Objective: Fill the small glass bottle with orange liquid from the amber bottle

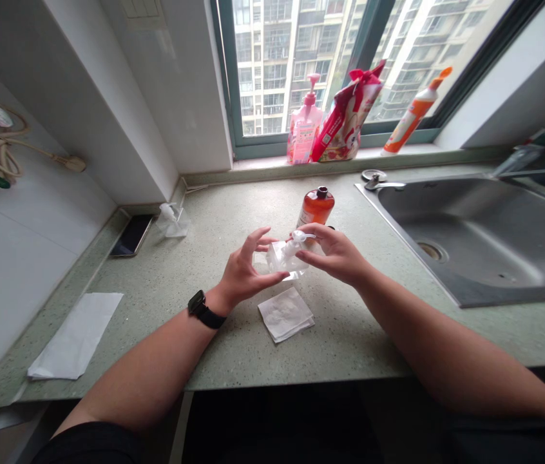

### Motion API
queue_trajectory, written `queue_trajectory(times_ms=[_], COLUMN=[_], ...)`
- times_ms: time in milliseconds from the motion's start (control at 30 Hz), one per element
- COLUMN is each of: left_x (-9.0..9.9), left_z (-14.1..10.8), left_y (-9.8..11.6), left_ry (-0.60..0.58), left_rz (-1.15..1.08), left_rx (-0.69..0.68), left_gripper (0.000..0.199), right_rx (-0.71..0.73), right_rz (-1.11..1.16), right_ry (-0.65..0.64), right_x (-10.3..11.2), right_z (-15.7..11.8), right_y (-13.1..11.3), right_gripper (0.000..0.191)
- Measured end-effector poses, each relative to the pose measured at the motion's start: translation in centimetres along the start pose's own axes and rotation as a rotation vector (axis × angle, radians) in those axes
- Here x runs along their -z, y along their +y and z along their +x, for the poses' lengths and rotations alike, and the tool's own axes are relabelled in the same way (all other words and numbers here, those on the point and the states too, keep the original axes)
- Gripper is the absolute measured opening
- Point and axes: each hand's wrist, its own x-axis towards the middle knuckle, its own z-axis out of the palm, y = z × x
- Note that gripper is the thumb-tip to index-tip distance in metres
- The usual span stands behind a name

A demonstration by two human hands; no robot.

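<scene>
My right hand (pixel 334 254) grips a white pump head (pixel 296 243) wrapped in a clear plastic bag (pixel 283 258), just in front of an uncapped amber plastic bottle (pixel 315 207). The bottle stands upright on the counter, its lower part hidden behind my right hand. My left hand (pixel 248 269) hovers open beside the bag, fingers spread, and its contact with the plastic is hard to judge. A folded white tissue (pixel 286 314) lies on the speckled green counter (pixel 214 348) below my hands.
A steel sink (pixel 475 238) fills the right of the counter. At the left lie a black phone (pixel 132 235), a white paper sheet (pixel 75 335) and a small clear pump part (pixel 171 220). Pink soap, a red-and-white bag and an orange tube stand on the windowsill.
</scene>
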Motion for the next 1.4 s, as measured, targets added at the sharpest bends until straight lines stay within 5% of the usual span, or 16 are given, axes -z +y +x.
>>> queue_trajectory(times_ms=[467,800,1133,1200,1400], left_x=[-0.2,0.3,0.0,0.1,0.5], left_z=[0.1,0.3,0.1,0.1,0.3], left_y=[-0.1,-0.6,-1.0,-1.1,-1.2], left_ry=[0.0,0.065,-0.011,0.005,0.062], left_rz=[-0.12,-0.068,-0.113,-0.099,-0.056], left_rx=[0.014,0.068,0.038,0.048,0.082], left_gripper=[0.097,0.091,0.096,0.096,0.093], right_rx=[-0.112,-0.076,-0.059,-0.056,-0.071], right_rz=[0.219,0.225,0.264,0.251,0.137], right_ry=[-0.039,0.192,-0.105,-0.054,0.359], right_x=[-0.5,0.3,-0.4,-0.3,0.8], right_z=[0.1,0.6,-0.1,0.0,1.0], right_y=[-1.1,0.0,-0.5,-0.4,0.2], right_gripper=[0.052,0.034,0.053,0.052,0.029])
